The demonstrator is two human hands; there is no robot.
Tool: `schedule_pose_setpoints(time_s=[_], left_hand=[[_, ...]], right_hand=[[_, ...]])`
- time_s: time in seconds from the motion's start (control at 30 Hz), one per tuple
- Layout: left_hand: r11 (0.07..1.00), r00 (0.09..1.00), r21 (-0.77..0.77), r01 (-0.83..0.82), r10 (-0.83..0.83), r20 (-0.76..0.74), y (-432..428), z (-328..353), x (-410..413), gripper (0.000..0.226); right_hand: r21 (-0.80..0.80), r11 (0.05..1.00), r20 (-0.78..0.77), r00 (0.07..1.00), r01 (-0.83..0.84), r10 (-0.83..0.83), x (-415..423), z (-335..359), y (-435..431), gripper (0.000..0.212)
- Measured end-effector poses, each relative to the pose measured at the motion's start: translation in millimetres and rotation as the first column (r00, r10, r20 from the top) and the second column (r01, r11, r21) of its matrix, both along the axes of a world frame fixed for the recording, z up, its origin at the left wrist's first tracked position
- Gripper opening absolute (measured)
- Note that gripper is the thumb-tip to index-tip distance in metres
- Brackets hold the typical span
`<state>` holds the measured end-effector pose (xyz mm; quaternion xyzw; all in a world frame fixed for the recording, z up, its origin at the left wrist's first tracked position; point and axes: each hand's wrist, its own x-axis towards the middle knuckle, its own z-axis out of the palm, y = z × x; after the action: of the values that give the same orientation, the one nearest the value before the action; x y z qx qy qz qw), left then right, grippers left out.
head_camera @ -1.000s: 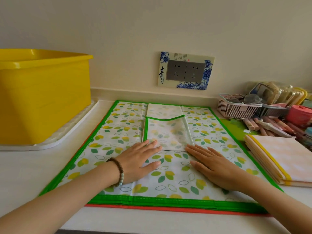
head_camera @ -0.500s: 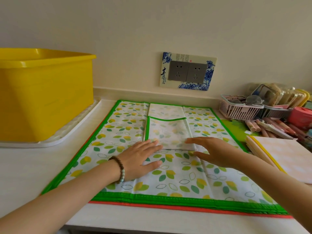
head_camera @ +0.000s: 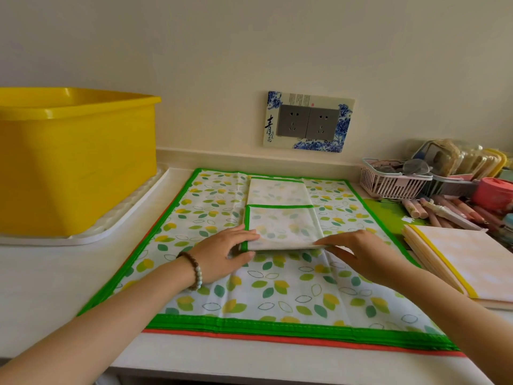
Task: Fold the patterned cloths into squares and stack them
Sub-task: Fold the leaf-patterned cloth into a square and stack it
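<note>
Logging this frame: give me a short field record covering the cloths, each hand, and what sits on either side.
spread cloths: leaf-patterned, green-bordered, flat on the counter
folded cloth: narrow strip, pale side up, lying on the spread cloths
left hand: pinches its near left corner
right hand: pinches its near right edge
right side: stack of folded peach cloths
left side: yellow tub on white tray

Yellow tub (head_camera: 75, 162) cut by left edge — orange-edged cloth (head_camera: 277, 340) mostly hidden under leaf cloth (head_camera: 291, 290)
</note>
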<state>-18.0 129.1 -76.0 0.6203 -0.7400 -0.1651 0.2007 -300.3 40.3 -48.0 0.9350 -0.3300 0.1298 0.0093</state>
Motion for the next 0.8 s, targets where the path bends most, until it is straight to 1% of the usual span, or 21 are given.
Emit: schedule_pose_setpoints(time_s=[0.07,0.13,0.2,0.27,0.33,0.4,0.43,0.5,0.53,0.57,0.6,0.67,0.73,0.8], left_hand=[[0.998,0.997,-0.019,0.055,-0.054,0.051,-1,1,-1,0.052],[0.993,0.987,-0.033,0.110,-0.105,0.120,-2,3,-1,0.066],[0.989,0.971,-0.044,0.140,-0.128,0.203,-3,5,-3,0.079],[0.986,0.950,-0.072,0.154,-0.128,0.283,0,8,-4,0.084],[0.979,0.925,-0.085,0.184,-0.144,0.351,5,14,-6,0.088],[0.971,0.894,-0.073,0.227,-0.178,0.412,9,16,-9,0.091],[0.966,0.881,-0.075,0.246,-0.190,0.434,11,16,-9,0.092],[0.957,0.870,-0.090,0.276,-0.208,0.448,16,16,-10,0.094],[0.939,0.860,-0.129,0.320,-0.231,0.455,19,15,-10,0.093],[0.903,0.839,-0.188,0.386,-0.259,0.478,19,13,-9,0.092],[0.863,0.817,-0.240,0.444,-0.280,0.505,19,10,-7,0.087],[0.822,0.791,-0.287,0.492,-0.284,0.541,20,7,-4,0.071],[0.827,0.774,-0.264,0.496,-0.284,0.566,23,9,-4,0.056],[0.886,0.781,-0.177,0.429,-0.266,0.565,24,12,-9,0.060]], right_hand=[[-0.041,0.997,0.078,0.995,-0.058,0.061,-10,-3,12,0.028],[-0.025,0.993,0.125,0.985,-0.116,0.118,-19,-4,26,0.026],[0.002,0.986,0.167,0.972,-0.168,0.165,-26,-5,37,0.032],[-0.004,0.980,0.221,0.956,-0.198,0.194,-29,-4,43,0.032],[-0.054,0.979,0.242,0.949,-0.196,0.203,-30,-4,43,0.034],[-0.091,0.984,0.164,0.972,-0.152,0.166,-30,-5,37,0.042],[-0.081,0.988,0.104,0.985,-0.129,0.137,-29,-5,33,0.051],[-0.031,0.995,-0.030,0.996,-0.090,0.089,-25,-7,25,0.072],[0.018,0.997,-0.095,0.993,-0.072,0.073,-22,-7,23,0.074],[0.065,0.996,-0.126,0.989,-0.066,0.074,-18,-7,21,0.072],[0.102,0.992,-0.124,0.988,-0.081,0.093,-14,-6,20,0.068],[0.145,0.983,-0.106,0.986,-0.114,0.130,-8,-9,17,0.062],[0.170,0.977,-0.125,0.981,-0.129,0.151,-7,-14,12,0.058],[0.194,0.972,-0.131,0.978,-0.135,0.162,-9,-18,11,0.055]])
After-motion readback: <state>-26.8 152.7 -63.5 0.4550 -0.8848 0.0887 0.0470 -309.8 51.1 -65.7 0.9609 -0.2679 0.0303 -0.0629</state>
